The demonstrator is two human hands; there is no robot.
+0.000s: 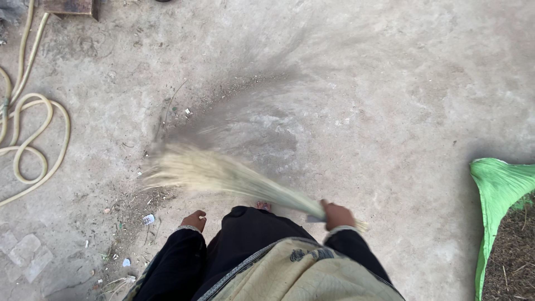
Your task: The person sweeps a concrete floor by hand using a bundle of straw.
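Grass broom (223, 175) in right hand (336, 215) grip, left hand (194, 219) loosely curled and empty, green sack (496, 195) nearby.

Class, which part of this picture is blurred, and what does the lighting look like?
Head view: the broom bristles are smeared by motion blur, while the right hand gripping it, the hose and the concrete floor stay sharp; light is soft and even, without hard shadows or glare.
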